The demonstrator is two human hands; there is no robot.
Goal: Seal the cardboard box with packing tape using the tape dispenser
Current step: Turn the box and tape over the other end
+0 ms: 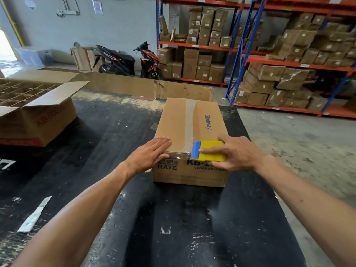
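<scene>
A closed cardboard box (177, 122) printed "Glodway" stands on a black table (119, 199). A strip of clear packing tape (189, 120) runs along its top seam from the far end to the near edge. My right hand (237, 153) grips a yellow tape dispenser with a blue front part (209, 151) at the box's near top edge, where the tape folds over. My left hand (152, 153) lies flat, fingers together, on the box's near left corner.
An open box with cardboard dividers (36, 110) sits on the table at the left. A flat cardboard sheet (146, 87) lies behind. A paper strip (34, 214) lies near left. Two scooters (133, 60) and box-filled shelving (279, 54) stand beyond.
</scene>
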